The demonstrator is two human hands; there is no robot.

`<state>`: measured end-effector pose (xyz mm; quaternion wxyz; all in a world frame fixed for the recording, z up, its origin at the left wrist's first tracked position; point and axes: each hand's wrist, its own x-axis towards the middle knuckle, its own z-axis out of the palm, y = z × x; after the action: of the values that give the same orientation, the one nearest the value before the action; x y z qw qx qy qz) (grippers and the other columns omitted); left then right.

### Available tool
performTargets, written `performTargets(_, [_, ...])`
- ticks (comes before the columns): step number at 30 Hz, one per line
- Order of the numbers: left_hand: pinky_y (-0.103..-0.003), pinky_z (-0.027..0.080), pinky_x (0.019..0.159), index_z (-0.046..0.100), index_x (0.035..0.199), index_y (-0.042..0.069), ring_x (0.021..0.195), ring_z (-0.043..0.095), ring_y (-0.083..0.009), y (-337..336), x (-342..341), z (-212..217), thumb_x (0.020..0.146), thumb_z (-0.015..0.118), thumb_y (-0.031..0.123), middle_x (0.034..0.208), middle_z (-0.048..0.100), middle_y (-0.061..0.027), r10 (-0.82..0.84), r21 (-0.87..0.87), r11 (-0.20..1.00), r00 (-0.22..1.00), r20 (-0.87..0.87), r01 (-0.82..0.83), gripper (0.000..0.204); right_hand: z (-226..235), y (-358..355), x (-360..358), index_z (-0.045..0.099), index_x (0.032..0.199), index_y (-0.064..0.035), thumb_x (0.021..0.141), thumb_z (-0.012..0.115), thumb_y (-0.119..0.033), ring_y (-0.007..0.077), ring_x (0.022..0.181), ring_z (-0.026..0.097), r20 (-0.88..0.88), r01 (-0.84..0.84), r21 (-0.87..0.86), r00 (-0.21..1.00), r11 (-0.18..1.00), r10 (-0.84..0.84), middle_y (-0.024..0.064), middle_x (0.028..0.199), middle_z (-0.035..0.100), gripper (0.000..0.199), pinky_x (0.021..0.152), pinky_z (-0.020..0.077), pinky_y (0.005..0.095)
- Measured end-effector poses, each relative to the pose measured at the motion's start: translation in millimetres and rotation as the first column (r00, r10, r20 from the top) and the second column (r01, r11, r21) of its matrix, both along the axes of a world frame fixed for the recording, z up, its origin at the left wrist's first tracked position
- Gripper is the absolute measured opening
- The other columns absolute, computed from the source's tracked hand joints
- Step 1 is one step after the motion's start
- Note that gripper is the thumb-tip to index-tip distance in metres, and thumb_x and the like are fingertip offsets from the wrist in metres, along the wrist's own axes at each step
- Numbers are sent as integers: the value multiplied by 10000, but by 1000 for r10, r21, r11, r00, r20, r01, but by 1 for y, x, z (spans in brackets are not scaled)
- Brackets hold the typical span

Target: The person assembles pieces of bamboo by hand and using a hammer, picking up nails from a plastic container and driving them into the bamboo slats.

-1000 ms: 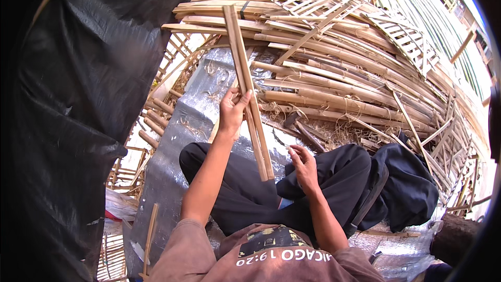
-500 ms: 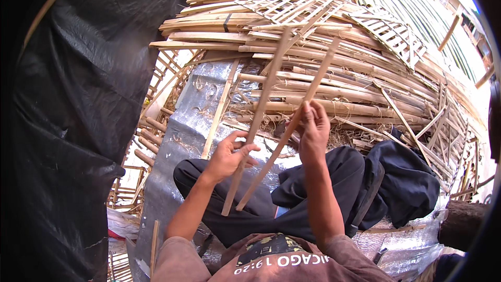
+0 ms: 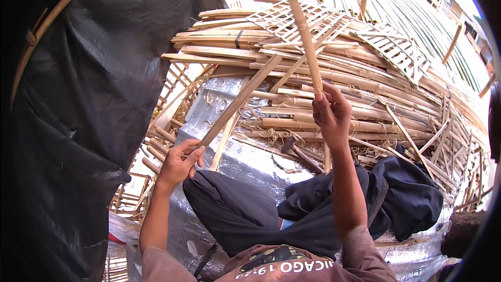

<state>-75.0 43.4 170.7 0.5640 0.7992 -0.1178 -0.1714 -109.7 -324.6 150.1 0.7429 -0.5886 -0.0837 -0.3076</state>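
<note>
My left hand (image 3: 180,163) is closed on the lower end of a brown bamboo strip (image 3: 241,99), which slants up and away to the right. Higher and to the right, my right hand (image 3: 332,110) pinches a second, lighter bamboo strip (image 3: 308,42) near its middle. That one stands steeply, its top leaning left and its lower end showing below the hand. The two strips are apart. Beyond my crossed legs in dark trousers (image 3: 235,203) lies a tool with a dark head and wooden handle (image 3: 308,159), much like a hammer.
A large stack of split bamboo (image 3: 355,94) spreads ahead, with woven bamboo lattices (image 3: 292,18) on top. Black plastic sheeting (image 3: 88,99) hangs at the left. A silvery sheet (image 3: 261,156) lies under me. Dark cloth (image 3: 409,196) is bunched at my right.
My hands have moved apart, the left down and left, the right up and right. The two strips, nearly parallel before, now lean in different directions.
</note>
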Motion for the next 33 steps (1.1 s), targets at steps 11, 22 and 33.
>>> performTargets(11, [-211, 366, 388, 622, 1167, -6, 444, 481, -69, 54, -13, 5, 980, 652, 221, 677, 615, -63, 77, -18, 997, 996, 38, -77, 295, -17, 21, 22, 622, 1246, 6, 982, 650, -203, 179, 894, 685, -286, -56, -510, 952, 859, -107, 194, 1014, 716, 338, 771, 538, 312])
performTargets(22, [-202, 342, 382, 640, 1139, -8, 434, 475, -50, 78, -20, 2, 958, 686, 199, 652, 615, -37, 162, -71, 985, 985, 59, -158, 278, -7, 20, 29, 646, 1222, -1, 965, 670, -170, 125, 807, 651, -163, -28, -609, 982, 793, -90, 155, 941, 729, 308, 734, 533, 305])
performTargets(33, [-197, 347, 384, 650, 1147, -7, 437, 472, -43, 79, -23, -2, 962, 679, 190, 648, 612, -27, 154, -89, 985, 986, 58, -148, 272, -22, 14, 23, 651, 1212, 17, 975, 652, -150, 122, 807, 631, -154, -40, -561, 986, 827, -57, 148, 875, 710, 290, 733, 520, 291])
